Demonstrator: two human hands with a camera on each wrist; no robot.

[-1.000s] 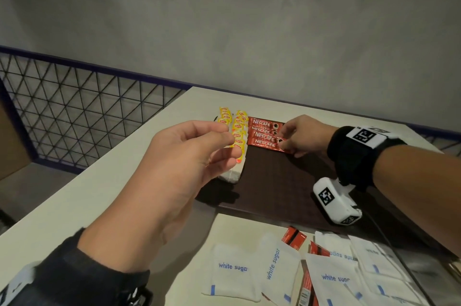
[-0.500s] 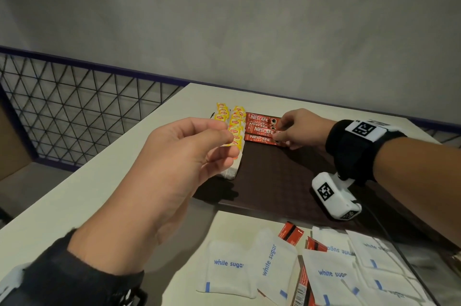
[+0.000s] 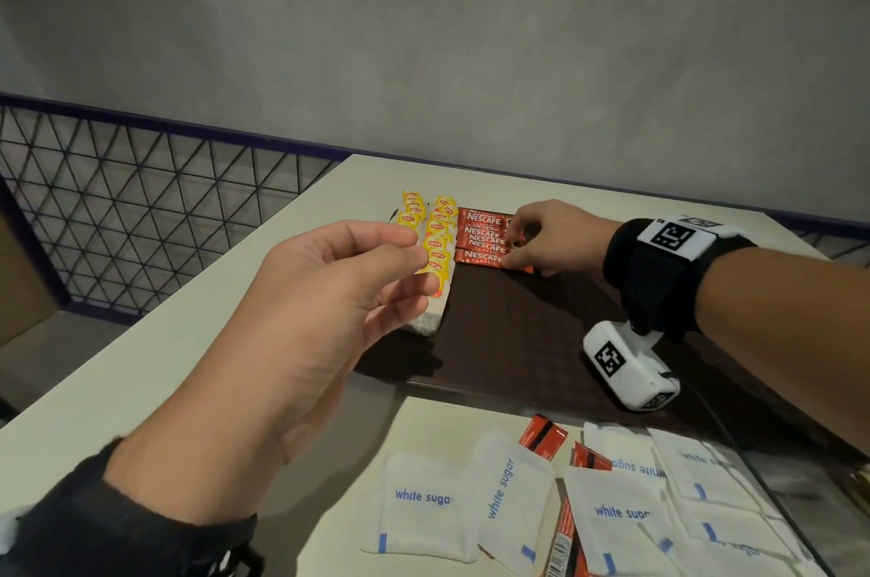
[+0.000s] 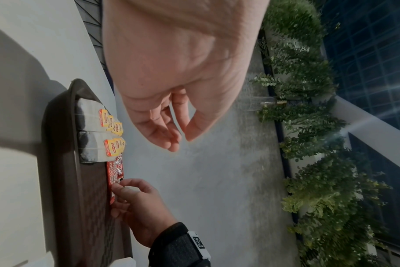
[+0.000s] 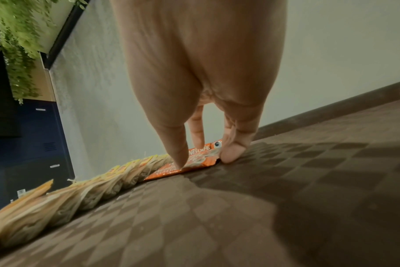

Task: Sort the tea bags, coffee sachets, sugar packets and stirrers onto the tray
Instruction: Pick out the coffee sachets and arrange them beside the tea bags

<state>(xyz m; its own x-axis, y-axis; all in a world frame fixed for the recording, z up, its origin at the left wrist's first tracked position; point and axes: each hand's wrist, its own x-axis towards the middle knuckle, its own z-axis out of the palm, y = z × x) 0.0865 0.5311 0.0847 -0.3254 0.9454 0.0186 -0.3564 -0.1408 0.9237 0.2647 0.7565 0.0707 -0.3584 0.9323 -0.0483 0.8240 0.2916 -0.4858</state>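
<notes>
A dark brown tray (image 3: 518, 327) lies on the pale table. At its far left end stand two rows of yellow-tagged tea bags (image 3: 435, 242), and beside them lie several red coffee sachets (image 3: 482, 242). My right hand (image 3: 515, 242) pinches the right ends of those sachets between thumb and curled fingers. In the right wrist view the index finger (image 5: 179, 159) presses on the coffee sachets (image 5: 194, 163), with the thumb at their end. My left hand (image 3: 419, 256) hovers above the tray's left edge; in the left wrist view its fingers (image 4: 169, 142) are loosely curled and hold nothing. No stirrers show.
Several white sugar packets (image 3: 423, 506) and loose red sachets (image 3: 543, 437) lie on a pale sheet (image 3: 423, 416) in front of the tray. A wire mesh railing (image 3: 117, 209) runs past the table's left edge. A grey wall stands behind.
My right hand's fingers have shifted a little on the ends of the coffee sachets. My left hand stays raised and empty.
</notes>
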